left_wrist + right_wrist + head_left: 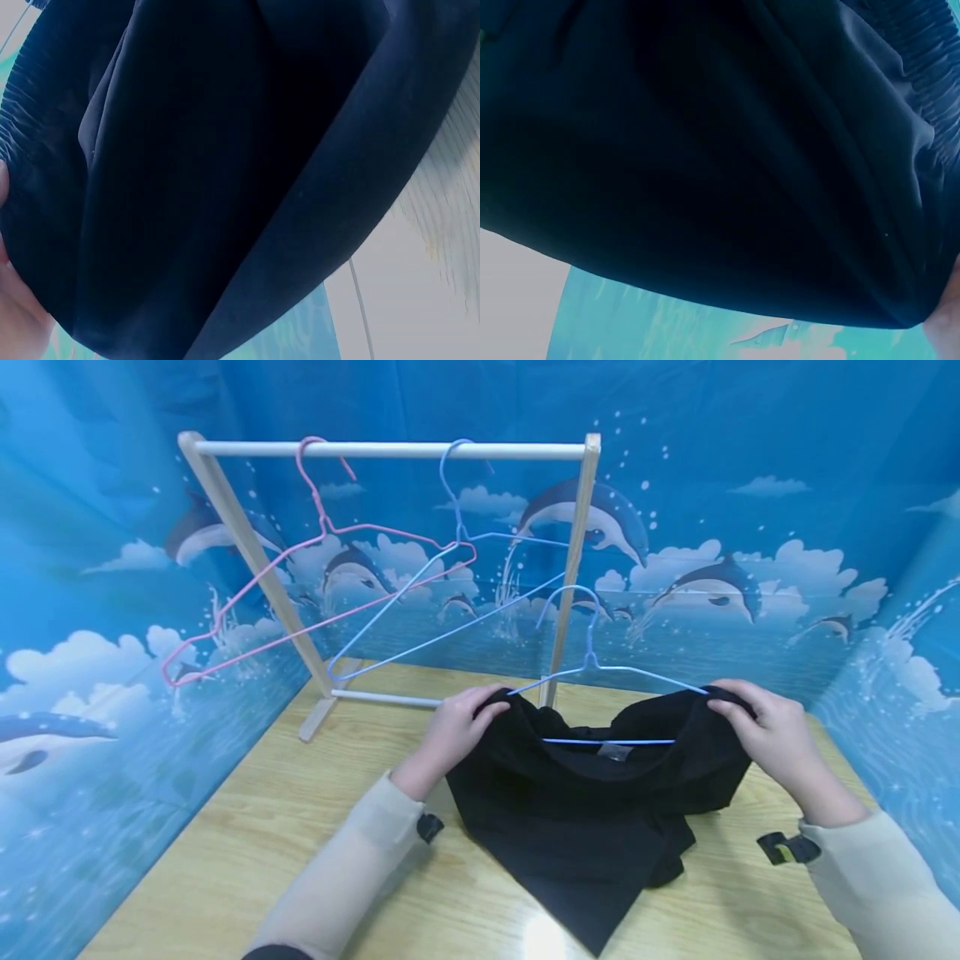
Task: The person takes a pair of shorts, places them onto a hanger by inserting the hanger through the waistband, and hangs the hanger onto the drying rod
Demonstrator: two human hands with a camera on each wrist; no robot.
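Note:
A black garment with a gathered, elastic-looking band hangs between both hands over the table, its lower part folded to a point toward me. My left hand pinches its top left corner, thumb in front. At the top right corner, my right hand grips the cloth the same way. A light blue wire hanger sits inside the garment's opening, hook upward. Its two ends run under the cloth at my fingers, and its bottom bar crosses the opening, near a pale tag. Dark cloth fills most of both wrist views.
A rack with a white rail and wooden posts stands at the back left. From the rail hang a pink hanger and a blue hanger. Dolphin-print sheeting encloses the wooden table.

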